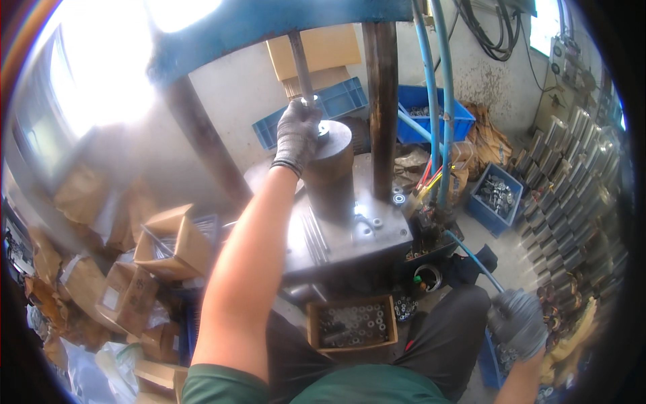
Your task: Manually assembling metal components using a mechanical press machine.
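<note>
My left hand (298,132), in a grey glove, reaches up to the lower end of a vertical steel rod (300,62) on a press. Its fingers are closed around a small shiny piece at the rod's tip, whose kind I cannot make out. Just below and beside that hand stands a thick steel cylinder (331,172) with a bright round part (324,130) on its top. The cylinder rests on a metal worktable (377,236). Low on the right, my gloved right hand (517,322) is wrapped around the end of a long blue lever (474,261).
A blue crossbeam (282,30) and dark columns (380,108) frame the work. Thin rods (315,236) and rings lie on the worktable. Below it sits a tray (352,349) of rings. Blue bins (498,222), cardboard boxes (165,262) and stacked metal cylinders (562,195) surround me.
</note>
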A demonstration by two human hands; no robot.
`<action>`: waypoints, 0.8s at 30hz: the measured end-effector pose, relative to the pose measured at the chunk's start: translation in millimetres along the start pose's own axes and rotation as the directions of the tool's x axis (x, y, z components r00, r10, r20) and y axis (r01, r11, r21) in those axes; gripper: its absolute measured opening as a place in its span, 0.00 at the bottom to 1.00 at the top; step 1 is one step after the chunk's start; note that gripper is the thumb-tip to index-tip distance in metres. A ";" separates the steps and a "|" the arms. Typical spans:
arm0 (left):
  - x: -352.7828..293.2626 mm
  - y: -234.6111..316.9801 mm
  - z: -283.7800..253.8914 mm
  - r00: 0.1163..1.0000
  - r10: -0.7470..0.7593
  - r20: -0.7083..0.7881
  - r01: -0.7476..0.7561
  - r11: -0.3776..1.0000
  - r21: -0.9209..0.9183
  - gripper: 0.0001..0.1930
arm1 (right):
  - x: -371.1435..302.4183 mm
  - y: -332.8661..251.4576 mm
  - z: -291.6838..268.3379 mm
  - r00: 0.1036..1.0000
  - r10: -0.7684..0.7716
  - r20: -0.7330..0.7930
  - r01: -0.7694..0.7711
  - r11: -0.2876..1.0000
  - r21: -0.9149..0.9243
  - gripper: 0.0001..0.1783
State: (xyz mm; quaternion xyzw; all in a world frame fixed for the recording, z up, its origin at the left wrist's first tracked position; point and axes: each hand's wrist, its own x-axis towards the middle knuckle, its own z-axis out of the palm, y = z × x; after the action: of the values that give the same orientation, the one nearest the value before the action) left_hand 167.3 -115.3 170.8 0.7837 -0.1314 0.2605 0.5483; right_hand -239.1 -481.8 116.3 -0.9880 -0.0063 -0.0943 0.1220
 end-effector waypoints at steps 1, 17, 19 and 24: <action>-0.8 2.3 -0.2 1.000 -0.004 0.000 0.004 1.000 0.006 0.14 | 7.1 3.3 -0.6 0.998 -0.033 -0.052 0.035 0.998 0.048 0.10; 11.7 -18.0 -4.7 0.994 -0.106 0.012 0.102 0.914 -0.392 0.20 | 168.8 19.5 -54.3 0.827 -0.315 -0.465 0.232 0.946 -0.229 0.18; 8.8 -16.9 -5.5 0.995 -0.096 0.016 0.092 0.872 -0.481 0.21 | 118.0 41.0 -43.3 0.893 -0.372 -0.254 0.268 0.892 -0.363 0.21; 1.4 2.7 -1.7 0.994 -0.112 0.013 0.112 0.968 -0.226 0.21 | 13.2 43.9 -2.8 0.963 -0.195 0.186 0.182 0.980 0.086 0.10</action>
State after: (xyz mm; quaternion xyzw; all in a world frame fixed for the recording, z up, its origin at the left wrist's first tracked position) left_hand 166.7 -114.5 174.2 0.7223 -0.1158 0.2124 0.6479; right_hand -225.0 -525.2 110.9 -0.9827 -0.1152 -0.0087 0.1448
